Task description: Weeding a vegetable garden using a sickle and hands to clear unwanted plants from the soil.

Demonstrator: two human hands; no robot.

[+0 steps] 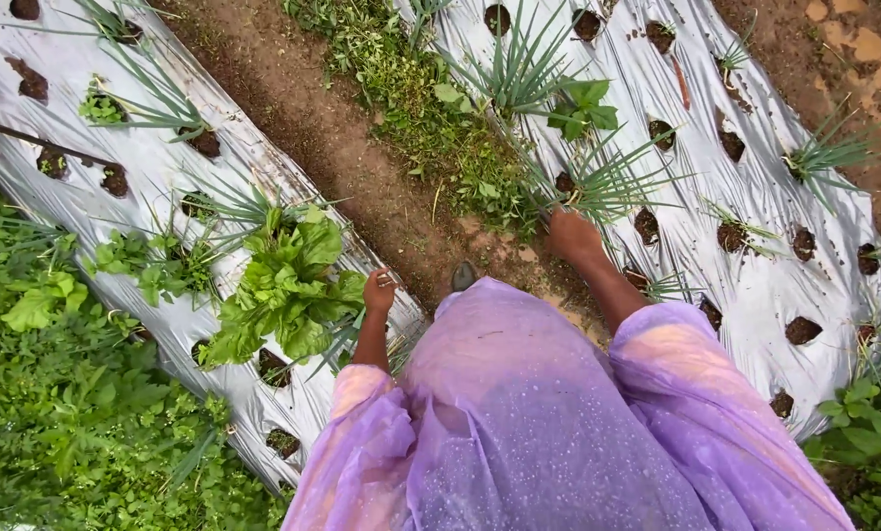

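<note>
Right hand (pixel 571 236): closed around the base of a spiky clump of thin green onion-like leaves (pixel 603 182), which grows from a hole in the silver plastic mulch sheet on the right bed (pixel 755 285).
Clump: directly above and touching the right hand, leaves fanning away from it.
Left hand (pixel 379 291): fingers curled together; whether it grips anything I cannot tell.
Near left hand: a broad-leaved green plant (pixel 283 290) just beside it, on the silver plastic mulch sheet on the left bed (pixel 155 162).
Between beds: bare brown soil path (pixel 342 157) with low weeds (pixel 430 118).
Clothing: wet purple garment (pixel 519 433).
</note>
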